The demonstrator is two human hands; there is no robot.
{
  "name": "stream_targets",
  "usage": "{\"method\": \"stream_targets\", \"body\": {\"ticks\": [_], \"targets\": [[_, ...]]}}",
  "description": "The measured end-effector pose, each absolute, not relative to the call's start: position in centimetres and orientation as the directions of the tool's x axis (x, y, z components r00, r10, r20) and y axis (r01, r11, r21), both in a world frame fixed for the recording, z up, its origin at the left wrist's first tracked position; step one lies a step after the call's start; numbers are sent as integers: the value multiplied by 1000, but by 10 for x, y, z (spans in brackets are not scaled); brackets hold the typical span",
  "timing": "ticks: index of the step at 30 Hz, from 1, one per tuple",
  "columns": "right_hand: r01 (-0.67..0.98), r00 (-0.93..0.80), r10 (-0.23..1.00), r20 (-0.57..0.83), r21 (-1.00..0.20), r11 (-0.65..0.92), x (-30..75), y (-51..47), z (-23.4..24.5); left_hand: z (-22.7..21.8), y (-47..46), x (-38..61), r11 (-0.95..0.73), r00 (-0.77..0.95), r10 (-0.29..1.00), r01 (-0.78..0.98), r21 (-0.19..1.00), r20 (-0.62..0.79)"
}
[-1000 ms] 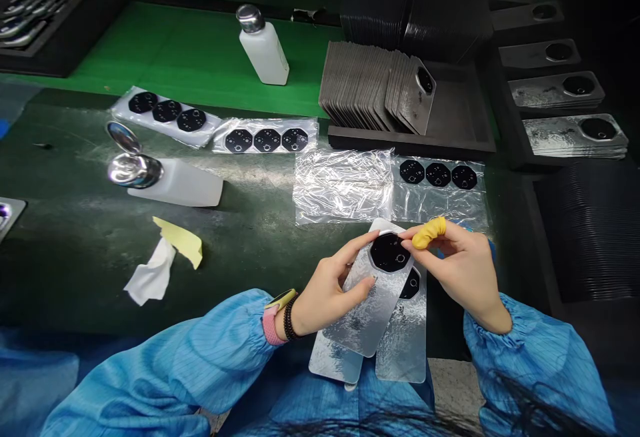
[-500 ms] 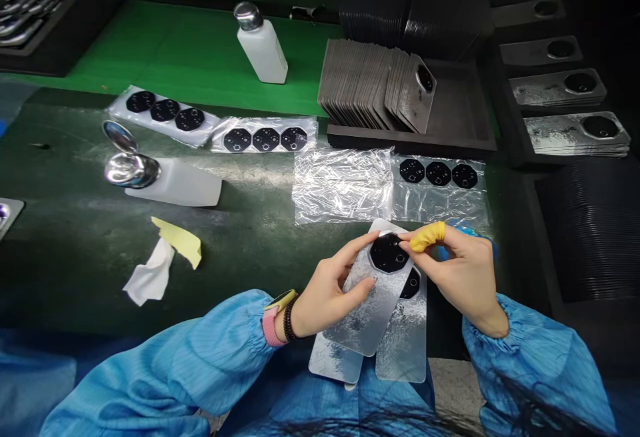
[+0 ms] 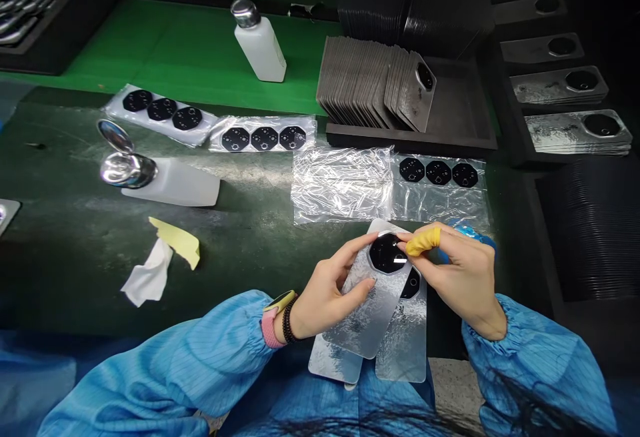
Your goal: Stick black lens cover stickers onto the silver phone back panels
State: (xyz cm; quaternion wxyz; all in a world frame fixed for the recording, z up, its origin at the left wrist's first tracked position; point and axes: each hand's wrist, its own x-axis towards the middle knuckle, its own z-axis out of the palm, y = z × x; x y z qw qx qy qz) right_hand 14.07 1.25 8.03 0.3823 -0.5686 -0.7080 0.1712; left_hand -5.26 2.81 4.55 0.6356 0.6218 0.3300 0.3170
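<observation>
My left hand [image 3: 327,297] is closed around a silver, textured phone back cover [image 3: 373,317], its thumb lying across the surface. Near the cover's top sits a black octagonal lens plate [image 3: 386,251] with a bright glint on it. The thumb and finger of my right hand [image 3: 457,260] pinch at the plate's upper right edge; what is between them, if anything, is hidden. A yellow finger cot [image 3: 423,242] covers one finger. Beneath the held cover lie a second back cover [image 3: 407,340] with a black lens plate, partly hidden, and another silver cover [image 3: 334,360] at lower left.
Plastic strips [image 3: 440,200] with black octagonal plates lie ahead. A tray [image 3: 410,138] holds a row of back covers [image 3: 355,83]. One white bottle [image 3: 263,50] stands behind; another [image 3: 175,182] is at left, lid raised, near paper scraps [image 3: 150,273]. More covers [image 3: 580,133] are stacked right.
A white glint now shows on the lens plate's lower right. My right hand has shifted very slightly left, while my left hand keeps its hold on the back cover.
</observation>
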Motion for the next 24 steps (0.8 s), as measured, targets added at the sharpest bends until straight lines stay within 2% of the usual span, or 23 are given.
{"method": "stream_targets", "body": {"ticks": [5,17,24], "targets": [[690,-128,908,399,-622,370,141,12,81,44,28,-53,-24,571,821,-8,1000,24],[737,-255,827,502,-452,502,142,14,82,43,26,-56,-43,558,830,39,998,14],[736,-350,739,575,-320,597,142,16,83,42,24,-55,-8,568,823,-37,999,28]]}}
